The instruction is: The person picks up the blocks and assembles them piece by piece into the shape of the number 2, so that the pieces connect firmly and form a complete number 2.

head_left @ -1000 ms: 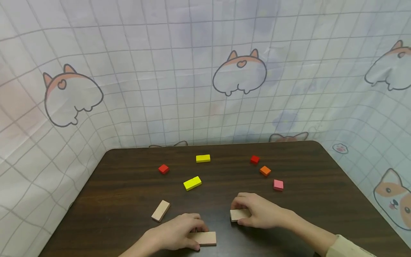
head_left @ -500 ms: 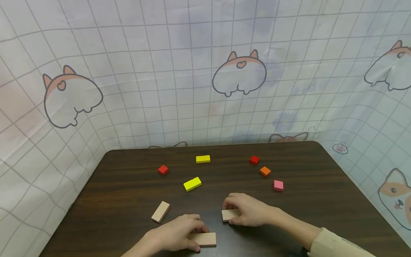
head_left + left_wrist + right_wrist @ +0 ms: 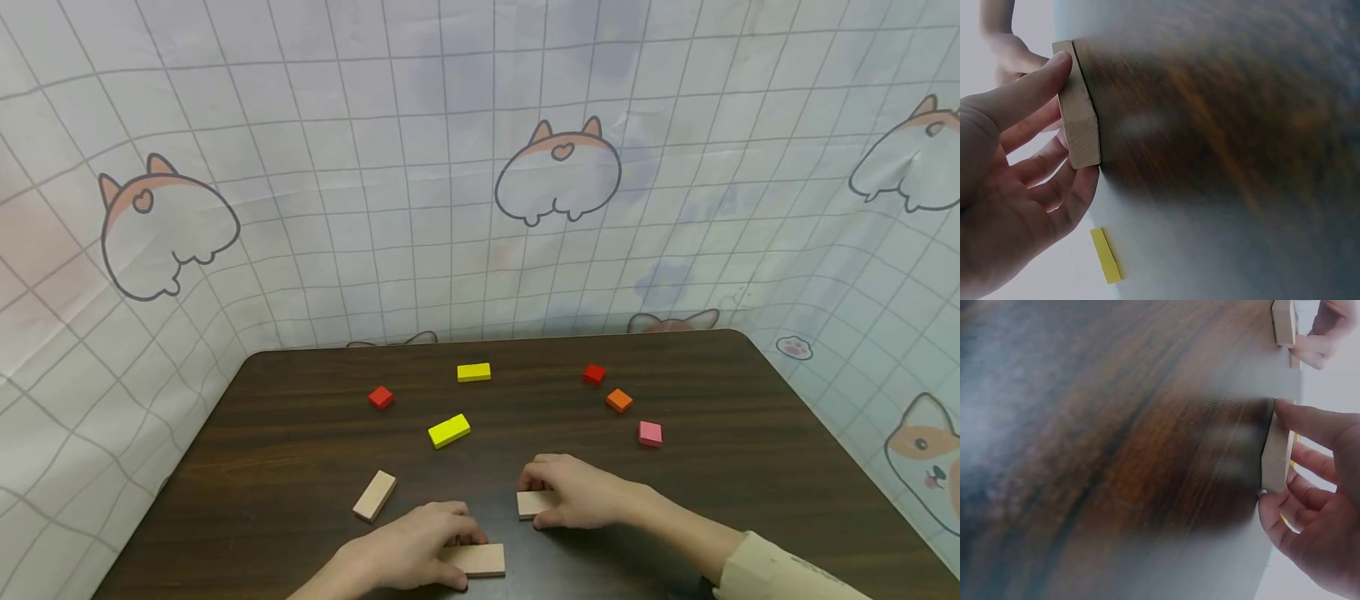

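Near the table's front edge, my left hand (image 3: 420, 546) grips a plain wooden block (image 3: 480, 560) that lies flat. In the left wrist view the thumb presses that block's (image 3: 1079, 112) long side and fingers curl round its end. Farther right and slightly beyond, my right hand (image 3: 581, 493) holds a second plain wooden block (image 3: 534, 504), its right part hidden under the hand. The right wrist view has this block (image 3: 1277, 456) between thumb and fingers, low at the tabletop. A small gap of bare table separates the two held blocks.
A third wooden block (image 3: 375, 496) lies left of my left hand. Beyond are two yellow blocks (image 3: 449, 431), a red cube (image 3: 381, 397) at left, and red (image 3: 594, 374), orange (image 3: 619, 401) and pink (image 3: 650, 434) pieces at right. A patterned cloth (image 3: 375, 208) hangs behind the dark table (image 3: 300, 433).
My right hand has slid its wooden block a short way left, toward the left hand's block, and is now nearly still. The left hand and its block have stayed in place.
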Demonstrator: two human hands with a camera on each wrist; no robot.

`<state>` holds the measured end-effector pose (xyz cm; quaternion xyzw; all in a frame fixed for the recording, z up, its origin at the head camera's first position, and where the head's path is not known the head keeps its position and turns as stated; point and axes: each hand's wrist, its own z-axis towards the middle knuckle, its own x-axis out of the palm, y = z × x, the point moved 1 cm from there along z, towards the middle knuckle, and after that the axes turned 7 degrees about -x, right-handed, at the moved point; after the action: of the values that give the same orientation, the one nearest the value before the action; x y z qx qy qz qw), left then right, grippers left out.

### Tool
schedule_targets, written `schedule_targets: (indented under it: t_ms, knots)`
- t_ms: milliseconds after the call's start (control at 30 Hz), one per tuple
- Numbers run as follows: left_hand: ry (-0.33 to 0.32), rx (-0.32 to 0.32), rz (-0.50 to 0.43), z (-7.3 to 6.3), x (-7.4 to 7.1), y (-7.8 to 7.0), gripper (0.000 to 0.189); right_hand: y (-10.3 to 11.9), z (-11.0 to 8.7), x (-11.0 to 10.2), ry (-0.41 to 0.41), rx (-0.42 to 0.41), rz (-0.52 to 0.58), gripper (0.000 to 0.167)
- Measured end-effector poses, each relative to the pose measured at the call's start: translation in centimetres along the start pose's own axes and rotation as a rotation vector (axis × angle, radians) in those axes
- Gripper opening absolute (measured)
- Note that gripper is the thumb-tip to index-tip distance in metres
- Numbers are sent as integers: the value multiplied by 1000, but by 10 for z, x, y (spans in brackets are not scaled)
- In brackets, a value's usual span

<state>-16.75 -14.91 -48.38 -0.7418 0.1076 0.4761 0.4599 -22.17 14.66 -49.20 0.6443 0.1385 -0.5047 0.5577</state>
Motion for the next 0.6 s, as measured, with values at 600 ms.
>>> schedule_targets:
  t_ms: [600]
  knots:
    - [10, -102, 0, -6, -16, -36, 31, 35, -7, -18, -29, 12, -7, 25]
